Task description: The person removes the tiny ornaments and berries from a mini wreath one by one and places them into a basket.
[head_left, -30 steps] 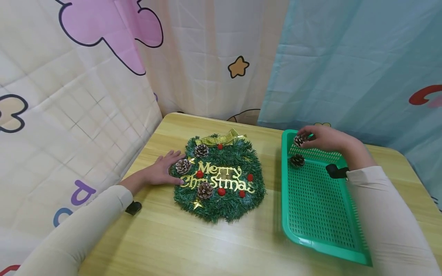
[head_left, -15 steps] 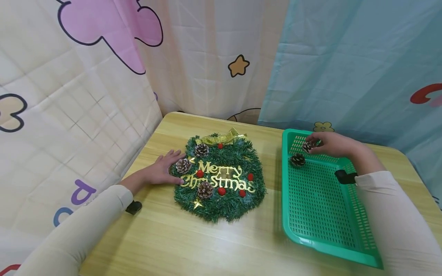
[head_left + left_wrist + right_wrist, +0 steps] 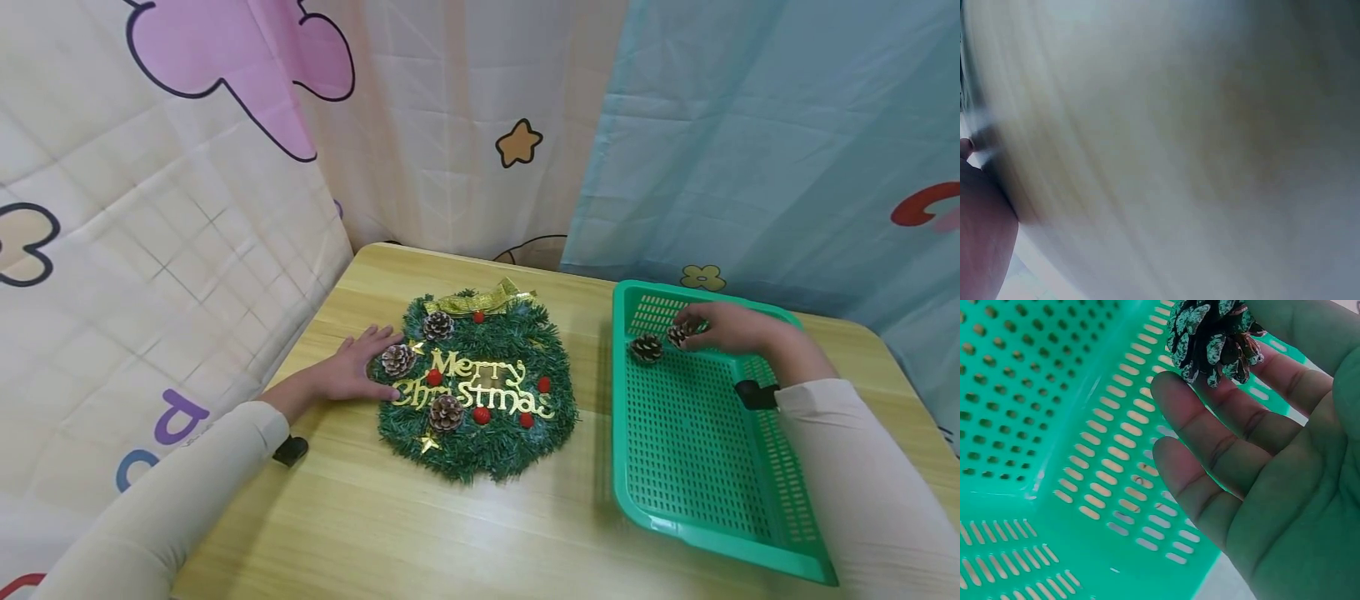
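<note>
My right hand (image 3: 722, 328) is inside the far end of a green plastic basket (image 3: 621, 433), pinching a white-tipped pinecone (image 3: 678, 335) between thumb and fingers. The right wrist view shows that pinecone (image 3: 1211, 340) at the fingertips, with the other fingers spread loosely beneath. A second pinecone (image 3: 646, 348) lies in the basket just left of it. My left hand (image 3: 352, 368) rests with fingers spread on the left edge of a green Christmas wreath (image 3: 487, 454). The wreath carries gold "Merry Christmas" lettering (image 3: 480, 385), several pinecones, red balls and a gold bow (image 3: 483, 300). The left wrist view is mostly blurred tabletop.
Wreath and basket stand on a light wooden table (image 3: 420, 533), the wreath left of the basket. Printed curtains (image 3: 465, 100) hang close behind the table and along its left side. Black wrist cameras sit below each wrist.
My right hand has moved right and down into the basket with the pinecone, away from the basket's far left corner. The basket has shifted slightly. My left hand and the wreath stay put.
</note>
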`<action>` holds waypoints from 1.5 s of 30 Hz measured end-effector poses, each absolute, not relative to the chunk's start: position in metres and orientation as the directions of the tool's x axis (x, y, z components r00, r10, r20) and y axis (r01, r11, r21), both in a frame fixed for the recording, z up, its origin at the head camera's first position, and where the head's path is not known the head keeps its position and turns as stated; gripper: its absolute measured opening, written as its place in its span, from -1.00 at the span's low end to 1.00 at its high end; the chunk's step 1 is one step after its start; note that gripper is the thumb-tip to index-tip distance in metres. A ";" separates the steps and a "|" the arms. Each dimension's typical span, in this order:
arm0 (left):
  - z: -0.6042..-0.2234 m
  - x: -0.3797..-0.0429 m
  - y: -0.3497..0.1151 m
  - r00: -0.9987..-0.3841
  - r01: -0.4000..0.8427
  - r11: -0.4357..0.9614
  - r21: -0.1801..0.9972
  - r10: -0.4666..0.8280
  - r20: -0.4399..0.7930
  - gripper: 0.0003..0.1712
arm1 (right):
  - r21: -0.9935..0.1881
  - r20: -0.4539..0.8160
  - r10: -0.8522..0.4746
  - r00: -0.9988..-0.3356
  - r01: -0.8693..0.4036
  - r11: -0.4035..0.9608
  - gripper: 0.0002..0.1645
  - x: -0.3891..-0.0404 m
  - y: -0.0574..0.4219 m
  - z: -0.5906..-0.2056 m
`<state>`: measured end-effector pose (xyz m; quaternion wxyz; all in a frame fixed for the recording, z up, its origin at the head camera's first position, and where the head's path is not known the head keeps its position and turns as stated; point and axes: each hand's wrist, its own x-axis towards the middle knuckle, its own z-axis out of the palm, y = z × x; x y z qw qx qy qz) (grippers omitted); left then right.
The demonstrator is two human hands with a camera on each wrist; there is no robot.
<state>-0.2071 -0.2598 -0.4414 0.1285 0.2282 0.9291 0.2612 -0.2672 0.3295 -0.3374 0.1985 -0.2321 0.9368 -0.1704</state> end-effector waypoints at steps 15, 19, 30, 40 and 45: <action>-0.440 -0.208 -0.259 -0.863 0.354 0.764 0.540 0.489 -0.128 0.21 | -0.398 -0.372 -0.485 -0.792 -0.336 0.854 -0.42 -0.269 0.336 -0.355; -0.440 -0.208 -0.259 -0.863 0.351 0.763 0.543 0.488 -0.128 0.20 | -0.402 -0.388 -0.476 -0.789 -0.320 0.858 -0.39 -0.269 0.337 -0.358; -0.441 -0.208 -0.258 -0.862 0.351 0.763 0.543 0.490 -0.131 0.20 | -0.394 -0.397 -0.483 -0.781 -0.330 0.858 -0.41 -0.270 0.340 -0.365; -0.440 -0.208 -0.258 -0.864 0.346 0.765 0.543 0.486 -0.133 0.19 | -0.385 -0.402 -0.483 -0.778 -0.335 0.860 -0.41 -0.271 0.339 -0.364; -0.440 -0.208 -0.259 -0.863 0.349 0.764 0.543 0.488 -0.132 0.19 | -0.383 -0.409 -0.473 -0.780 -0.324 0.865 -0.42 -0.270 0.338 -0.362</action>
